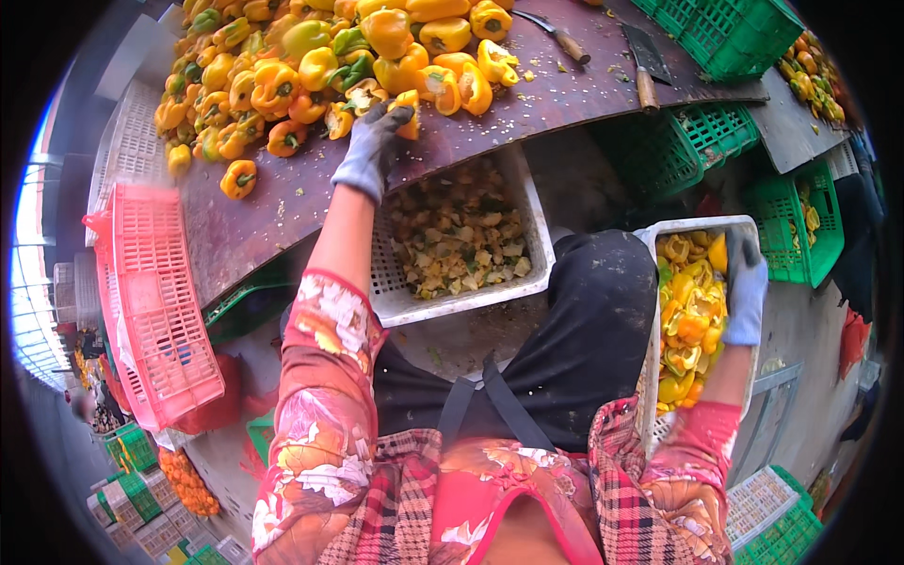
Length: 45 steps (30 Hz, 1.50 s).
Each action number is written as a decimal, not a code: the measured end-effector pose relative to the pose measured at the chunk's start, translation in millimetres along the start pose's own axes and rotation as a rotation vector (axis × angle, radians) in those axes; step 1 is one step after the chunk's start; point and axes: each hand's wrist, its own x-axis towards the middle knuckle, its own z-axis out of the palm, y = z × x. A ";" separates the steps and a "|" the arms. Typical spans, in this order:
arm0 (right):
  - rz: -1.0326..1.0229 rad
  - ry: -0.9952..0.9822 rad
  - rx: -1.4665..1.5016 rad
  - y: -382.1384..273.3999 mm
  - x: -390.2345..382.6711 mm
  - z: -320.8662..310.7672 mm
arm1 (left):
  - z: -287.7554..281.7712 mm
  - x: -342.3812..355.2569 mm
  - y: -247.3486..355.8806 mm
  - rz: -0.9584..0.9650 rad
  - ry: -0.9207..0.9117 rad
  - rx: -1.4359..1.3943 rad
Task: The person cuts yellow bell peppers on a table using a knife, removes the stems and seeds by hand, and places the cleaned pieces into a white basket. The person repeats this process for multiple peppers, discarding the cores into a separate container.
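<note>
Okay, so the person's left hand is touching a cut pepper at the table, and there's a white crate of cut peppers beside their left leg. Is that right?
Not quite: the head view shows the white crate of cut peppers beside the right leg, not the left. The left hand is indeed touching a cut pepper at the table.

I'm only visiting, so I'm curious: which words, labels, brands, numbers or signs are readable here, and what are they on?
None: I can read no text anywhere in this view.
The pink crate, knife and cleaver show no readable marks.
Nor do the gloves on the left hand and right hand.
The stacked crates at lower left are too small and blurred to tell.
</note>
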 end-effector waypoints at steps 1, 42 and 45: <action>0.143 -0.030 -0.672 -16.3 -12.9 -10.1 | -5.1 -10.4 -0.1 -0.039 -0.133 -0.165; -0.206 -0.319 0.935 -237.2 -67.1 209.2 | 91.0 -178.7 10.1 0.020 -0.257 0.012; -0.119 -0.453 0.963 -234.5 -52.8 217.8 | 89.7 -179.4 -4.4 0.016 -0.231 -0.018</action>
